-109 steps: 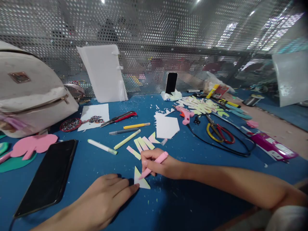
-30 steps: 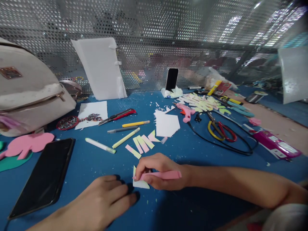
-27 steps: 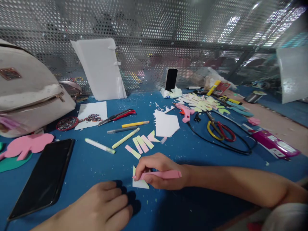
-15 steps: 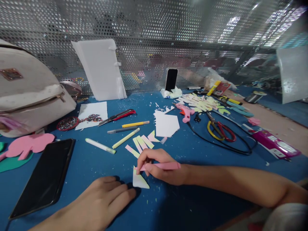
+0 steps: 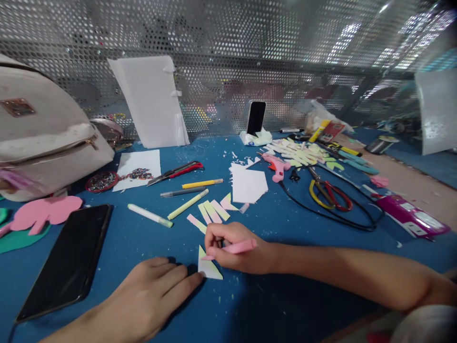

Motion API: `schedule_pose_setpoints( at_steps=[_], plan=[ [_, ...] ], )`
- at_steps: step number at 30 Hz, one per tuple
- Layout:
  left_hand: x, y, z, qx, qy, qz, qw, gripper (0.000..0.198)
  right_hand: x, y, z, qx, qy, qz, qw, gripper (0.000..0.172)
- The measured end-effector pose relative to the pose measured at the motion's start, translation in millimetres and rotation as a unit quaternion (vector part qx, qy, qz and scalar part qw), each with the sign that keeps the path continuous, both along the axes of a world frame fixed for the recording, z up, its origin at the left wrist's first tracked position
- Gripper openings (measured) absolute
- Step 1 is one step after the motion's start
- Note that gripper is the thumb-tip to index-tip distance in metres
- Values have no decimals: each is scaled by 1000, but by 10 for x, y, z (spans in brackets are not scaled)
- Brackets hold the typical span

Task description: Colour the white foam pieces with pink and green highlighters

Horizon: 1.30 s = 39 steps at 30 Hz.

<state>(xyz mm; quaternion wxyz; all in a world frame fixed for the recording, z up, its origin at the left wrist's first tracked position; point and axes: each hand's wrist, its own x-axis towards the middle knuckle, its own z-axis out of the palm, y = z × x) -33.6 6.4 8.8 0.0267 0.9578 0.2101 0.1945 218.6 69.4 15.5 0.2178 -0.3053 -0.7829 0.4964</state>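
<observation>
My right hand is closed round a pink marker. The marker's tip touches a small white triangular paper piece that has pale green and pink colouring on it. My left hand lies flat with its fingers stretched out, one fingertip at the left edge of that piece. Just beyond my right hand lie several coloured paper strips. A pale yellow marker, a white marker with a green end and an orange marker rest farther off.
A black phone and a pink cutout lie left. White paper, a red utility knife, a pink glue gun and pliers lie farther back. A pale backpack stands back left; a perforated metal panel rises behind.
The pink marker has tilted, and its tip has moved down across the triangular piece. My left fingertip now touches the piece's edge. The view has shifted slightly.
</observation>
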Motion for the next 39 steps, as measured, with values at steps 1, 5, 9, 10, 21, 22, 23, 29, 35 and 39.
schedule_pose_setpoints(
  at_steps=[1, 5, 9, 10, 21, 22, 23, 29, 35, 39],
  plan=[
    [1, 1, 4, 1, -2, 0, 1000, 47, 0, 1, -10, 26, -10, 10, 1000, 3],
    [17, 25, 33, 1, 2, -11, 1000, 45, 7, 8, -18, 58, -31, 13, 998, 6],
    [37, 48, 46, -4, 3, -14, 1000, 44, 12, 8, -9, 37, -27, 19, 999, 16],
    [39, 49, 44, -5, 2, -14, 1000, 44, 11, 7, -10, 31, -21, 17, 999, 16],
    [31, 53, 35, -31, 7, -21, 999, 45, 14, 8, 13, 20, -23, 21, 999, 17],
    [35, 53, 39, -30, 3, -20, 999, 45, 13, 7, 13, 27, -30, 8, 999, 14],
    [37, 52, 43, -29, 1, -18, 999, 45, 12, 7, 15, 25, -36, 1, 999, 14],
    [37, 51, 49, -28, 0, -12, 1000, 43, 5, 8, 38, -63, -19, 15, 998, 25],
    [34, 51, 48, -36, 7, -18, 999, 45, 4, 12, 28, -79, -9, 17, 997, 28],
    [27, 42, 42, -38, 6, -14, 999, 44, 8, 17, 20, -84, 3, 7, 996, 23]
  ],
)
